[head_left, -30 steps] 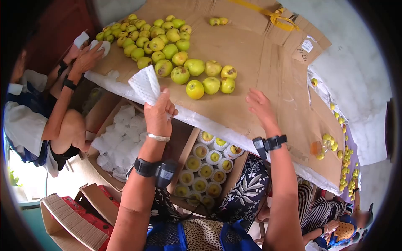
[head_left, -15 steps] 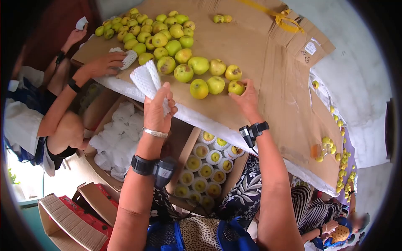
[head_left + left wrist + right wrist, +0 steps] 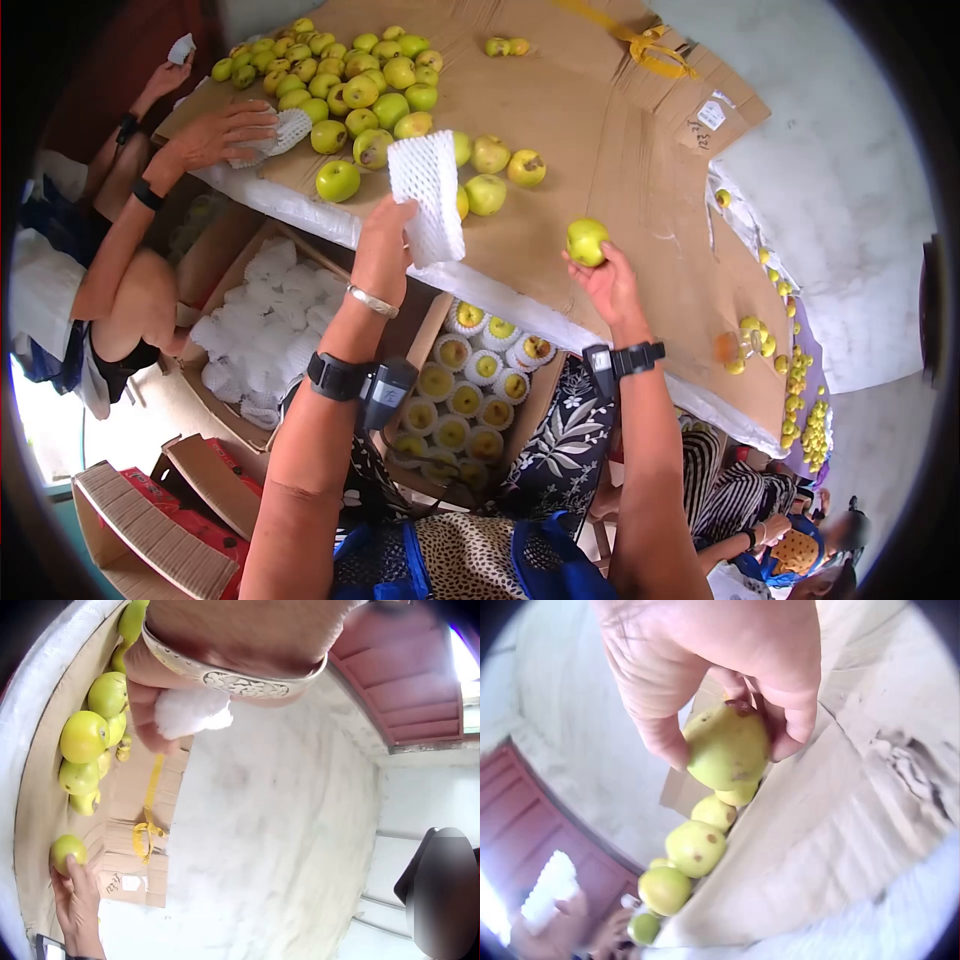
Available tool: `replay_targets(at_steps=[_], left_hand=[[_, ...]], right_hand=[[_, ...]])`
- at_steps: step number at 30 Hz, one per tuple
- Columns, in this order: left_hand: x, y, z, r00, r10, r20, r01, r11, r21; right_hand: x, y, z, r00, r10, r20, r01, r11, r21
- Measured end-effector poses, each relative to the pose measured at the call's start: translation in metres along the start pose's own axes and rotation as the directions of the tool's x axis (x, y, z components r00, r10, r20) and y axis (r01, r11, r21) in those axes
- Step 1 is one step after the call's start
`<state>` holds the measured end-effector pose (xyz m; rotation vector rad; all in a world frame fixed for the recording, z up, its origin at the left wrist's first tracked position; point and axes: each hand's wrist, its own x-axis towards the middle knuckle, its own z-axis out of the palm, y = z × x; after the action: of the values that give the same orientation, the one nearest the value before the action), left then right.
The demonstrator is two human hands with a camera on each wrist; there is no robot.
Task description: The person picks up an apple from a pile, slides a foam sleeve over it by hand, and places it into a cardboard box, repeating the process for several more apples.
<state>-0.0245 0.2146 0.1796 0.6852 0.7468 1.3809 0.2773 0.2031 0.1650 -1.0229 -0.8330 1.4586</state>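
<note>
Lifted clear of the flat brown cardboard tabletop (image 3: 620, 130) since half a second ago: the yellow-green apple with a brown spot (image 3: 587, 241), then being grasped at the near end of the loose row, now pinched in the right hand (image 3: 607, 283), fingers and thumb curled round it, held above the tabletop's near edge. Raised too, and turned more upright: the white foam mesh fruit sleeve (image 3: 426, 196), gripped at its lower end by the left hand (image 3: 382, 255), just above that same edge and left of the apple. Apple and sleeve apart, not yet brought together.

Seen from the right wrist: fingertips (image 3: 799, 727) wrapped round the apple (image 3: 727, 746), more apples in a row beyond it. Seen from the left wrist: the sleeve (image 3: 191, 714) bunched against the palm.

Judged well along but far from finished: below the tabletop's near edge, an open cardboard box of sleeved apples (image 3: 470, 385) nearly full, while a heap of bare green apples (image 3: 350, 85) remains at the far left of the tabletop. Left of the filled box, a carton of spare white sleeves (image 3: 255, 335). At the tabletop's left edge, another person's hand (image 3: 215, 135) on a sleeve.
</note>
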Motion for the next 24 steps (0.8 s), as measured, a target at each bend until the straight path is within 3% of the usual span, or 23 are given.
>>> replay_targets(at_steps=[2, 3, 6, 12, 13, 16, 18, 21, 24], left_hand=[[-0.001, -0.002, 0.010, 0.998, -0.036, -0.053, 0.043, 0.991, 0.127], [0.002, -0.011, 0.010, 0.999, 0.051, -0.018, -0.049, 0.991, 0.125], [0.012, -0.028, 0.009, 0.965, 0.256, 0.055, -0.261, 0.931, 0.254], [0.011, -0.026, 0.015, 0.982, 0.168, 0.088, -0.187, 0.936, 0.297], [0.006, -0.020, 0.021, 0.990, 0.097, 0.102, -0.122, 0.955, 0.272], [0.001, -0.022, 0.031, 0.980, 0.119, 0.157, -0.142, 0.979, 0.146], [-0.002, -0.024, 0.036, 0.971, 0.115, 0.209, -0.154, 0.971, 0.180], [-0.010, -0.023, 0.032, 0.943, -0.008, 0.333, -0.079, 0.966, 0.246], [-0.016, -0.020, 0.029, 0.908, -0.116, 0.402, -0.022, 0.946, 0.322]], right_hand=[[-0.023, -0.015, 0.011, 0.997, 0.077, 0.032, -0.082, 0.967, 0.241], [-0.030, -0.019, 0.012, 0.989, 0.083, 0.119, -0.118, 0.940, 0.322], [-0.050, -0.028, 0.029, 0.973, 0.147, 0.177, -0.211, 0.880, 0.427], [-0.071, -0.030, 0.052, 0.932, 0.159, 0.326, -0.322, 0.776, 0.543], [-0.073, -0.030, 0.056, 0.930, 0.160, 0.331, -0.325, 0.777, 0.539], [-0.083, -0.033, 0.057, 0.929, 0.148, 0.340, -0.321, 0.781, 0.536], [-0.083, -0.031, 0.057, 0.918, 0.116, 0.379, -0.325, 0.766, 0.554], [-0.080, -0.031, 0.059, 0.971, 0.041, 0.234, -0.149, 0.872, 0.467], [-0.057, -0.032, 0.045, 0.986, -0.091, 0.143, 0.010, 0.872, 0.489]])
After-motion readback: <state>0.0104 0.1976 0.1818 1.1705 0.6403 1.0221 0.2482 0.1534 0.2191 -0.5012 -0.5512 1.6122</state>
